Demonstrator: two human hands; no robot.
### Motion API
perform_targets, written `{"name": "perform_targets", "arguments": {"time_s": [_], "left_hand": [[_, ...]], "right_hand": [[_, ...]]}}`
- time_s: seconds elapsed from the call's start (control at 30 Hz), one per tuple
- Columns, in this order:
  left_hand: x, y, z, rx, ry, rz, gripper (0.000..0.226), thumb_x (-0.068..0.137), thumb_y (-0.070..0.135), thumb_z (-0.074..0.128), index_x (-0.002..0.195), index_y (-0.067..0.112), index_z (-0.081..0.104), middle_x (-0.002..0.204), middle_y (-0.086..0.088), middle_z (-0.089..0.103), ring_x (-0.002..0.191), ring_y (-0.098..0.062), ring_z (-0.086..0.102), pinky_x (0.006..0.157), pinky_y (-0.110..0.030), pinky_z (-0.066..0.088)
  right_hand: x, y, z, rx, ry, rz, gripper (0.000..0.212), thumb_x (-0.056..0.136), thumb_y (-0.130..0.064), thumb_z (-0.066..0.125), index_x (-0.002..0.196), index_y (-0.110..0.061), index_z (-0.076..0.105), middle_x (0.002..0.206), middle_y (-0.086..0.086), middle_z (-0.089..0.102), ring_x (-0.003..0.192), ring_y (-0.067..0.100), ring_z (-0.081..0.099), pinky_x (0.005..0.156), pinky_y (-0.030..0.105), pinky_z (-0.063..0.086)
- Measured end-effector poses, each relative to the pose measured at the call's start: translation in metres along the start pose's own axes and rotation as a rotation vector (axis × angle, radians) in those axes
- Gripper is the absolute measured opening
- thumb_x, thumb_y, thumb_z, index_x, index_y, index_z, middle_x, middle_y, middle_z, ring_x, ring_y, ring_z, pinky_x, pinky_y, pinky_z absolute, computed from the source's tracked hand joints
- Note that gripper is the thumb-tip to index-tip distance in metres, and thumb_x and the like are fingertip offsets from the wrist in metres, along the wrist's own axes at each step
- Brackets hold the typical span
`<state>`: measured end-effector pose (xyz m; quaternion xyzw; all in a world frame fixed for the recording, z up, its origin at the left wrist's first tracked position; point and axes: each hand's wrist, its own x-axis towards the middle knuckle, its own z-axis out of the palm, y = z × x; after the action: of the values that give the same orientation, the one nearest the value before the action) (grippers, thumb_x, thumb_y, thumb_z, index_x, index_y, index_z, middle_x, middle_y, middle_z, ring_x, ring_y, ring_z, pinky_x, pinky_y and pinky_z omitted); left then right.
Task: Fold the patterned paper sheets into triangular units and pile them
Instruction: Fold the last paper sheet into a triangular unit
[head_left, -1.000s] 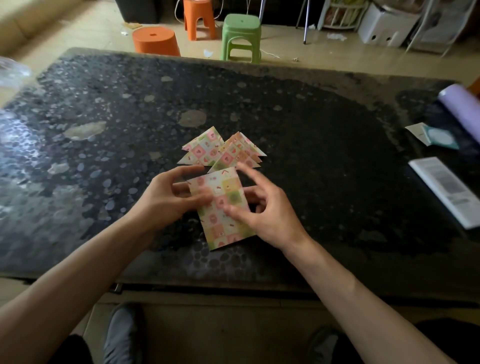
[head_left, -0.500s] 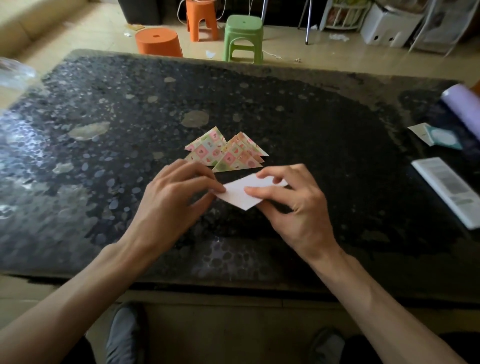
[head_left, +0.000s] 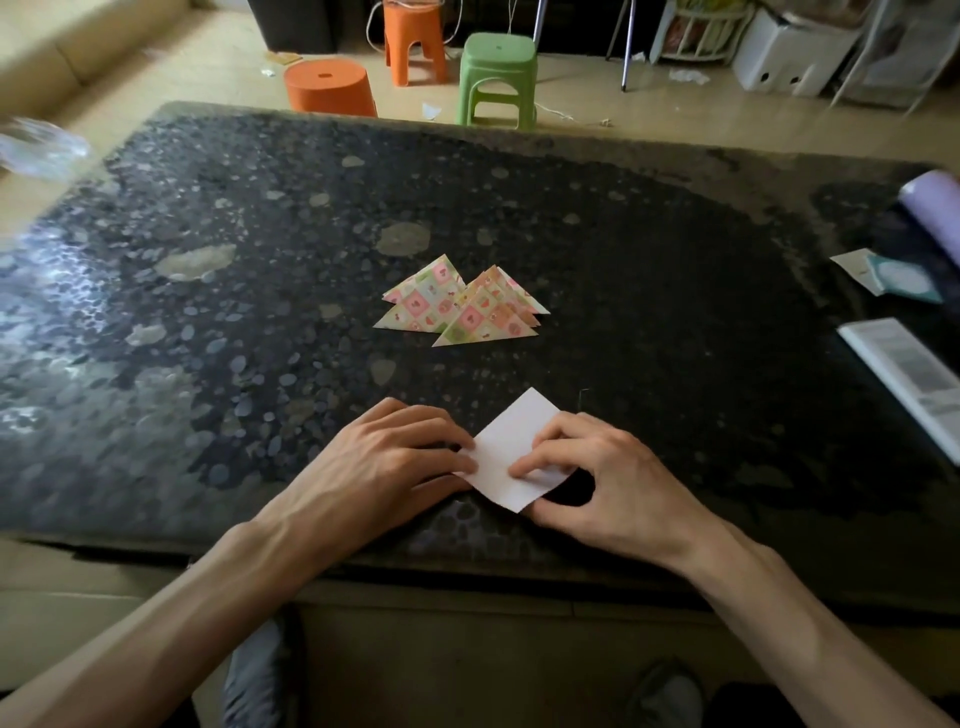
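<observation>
A square paper sheet (head_left: 511, 447) lies white side up, turned like a diamond, on the dark speckled table (head_left: 260, 322) near its front edge. My left hand (head_left: 384, 462) rests flat at the sheet's left corner, its fingertips touching the edge. My right hand (head_left: 597, 483) is curled at the sheet's right corner, forefinger pressing on top and thumb at the lower edge. A pile of folded patterned triangles (head_left: 462, 306) in pink, green and cream lies farther back at the table's middle, apart from both hands.
On the right edge lie a white printed booklet (head_left: 904, 374), a small teal and white packet (head_left: 893, 275) and a lilac roll (head_left: 935, 208). Beyond the table stand orange stools (head_left: 332, 88) and a green stool (head_left: 496, 78). My shoes show under the table.
The sheet was turned over from pattern side up to white side up and set down flat nearer the front edge. Both hands came down with it, away from the triangle pile.
</observation>
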<state>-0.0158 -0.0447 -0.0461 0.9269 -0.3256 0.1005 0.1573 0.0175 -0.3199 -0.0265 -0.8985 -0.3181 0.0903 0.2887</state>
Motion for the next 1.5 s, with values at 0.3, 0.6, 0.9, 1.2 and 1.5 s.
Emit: {"name": "perform_targets", "arguments": {"time_s": [0.3, 0.6, 0.9, 1.2, 1.5], "left_hand": [[-0.004, 0.006, -0.002, -0.041, 0.043, -0.078, 0.024, 0.103, 0.045, 0.059, 0.104, 0.032, 0.079, 0.115, 0.017, 0.068, 0.105, -0.009, 0.062, 0.083, -0.033, 0.048], [0.004, 0.015, -0.002, -0.164, 0.035, -0.356, 0.036, 0.095, 0.061, 0.051, 0.095, 0.037, 0.077, 0.103, 0.023, 0.064, 0.098, 0.000, 0.059, 0.089, -0.035, 0.044], [0.008, 0.016, 0.000, -0.188, 0.010, -0.547, 0.035, 0.087, 0.072, 0.051, 0.090, 0.044, 0.072, 0.102, 0.025, 0.055, 0.102, 0.003, 0.049, 0.091, -0.029, 0.033], [0.013, 0.010, 0.002, -0.185, 0.021, -0.605, 0.046, 0.082, 0.079, 0.046, 0.085, 0.042, 0.072, 0.100, 0.024, 0.054, 0.100, 0.001, 0.045, 0.088, -0.028, 0.027], [0.015, 0.011, 0.005, -0.154, 0.029, -0.625, 0.043, 0.080, 0.078, 0.041, 0.081, 0.045, 0.067, 0.097, 0.020, 0.054, 0.097, -0.001, 0.047, 0.085, -0.029, 0.033]], "right_hand": [[0.012, 0.006, -0.012, 0.396, -0.116, 0.128, 0.011, 0.085, -0.044, 0.082, 0.090, -0.035, 0.083, 0.100, -0.014, 0.071, 0.086, 0.010, 0.066, 0.076, 0.023, 0.052], [0.019, 0.004, -0.011, 0.341, -0.046, 0.221, 0.013, 0.092, -0.046, 0.073, 0.097, -0.037, 0.080, 0.090, -0.019, 0.073, 0.080, 0.002, 0.065, 0.068, 0.013, 0.046], [0.033, -0.003, 0.004, 0.120, 0.084, 0.314, 0.022, 0.089, -0.056, 0.071, 0.087, -0.035, 0.074, 0.076, -0.017, 0.067, 0.069, 0.001, 0.062, 0.062, 0.020, 0.048], [0.037, -0.007, 0.012, 0.021, 0.179, 0.347, 0.022, 0.090, -0.056, 0.071, 0.084, -0.034, 0.068, 0.070, -0.021, 0.056, 0.067, -0.001, 0.056, 0.059, 0.016, 0.038], [0.040, -0.007, 0.013, 0.032, 0.184, 0.407, 0.023, 0.087, -0.055, 0.075, 0.086, -0.033, 0.067, 0.073, -0.016, 0.059, 0.068, 0.002, 0.056, 0.059, 0.019, 0.038]]}}
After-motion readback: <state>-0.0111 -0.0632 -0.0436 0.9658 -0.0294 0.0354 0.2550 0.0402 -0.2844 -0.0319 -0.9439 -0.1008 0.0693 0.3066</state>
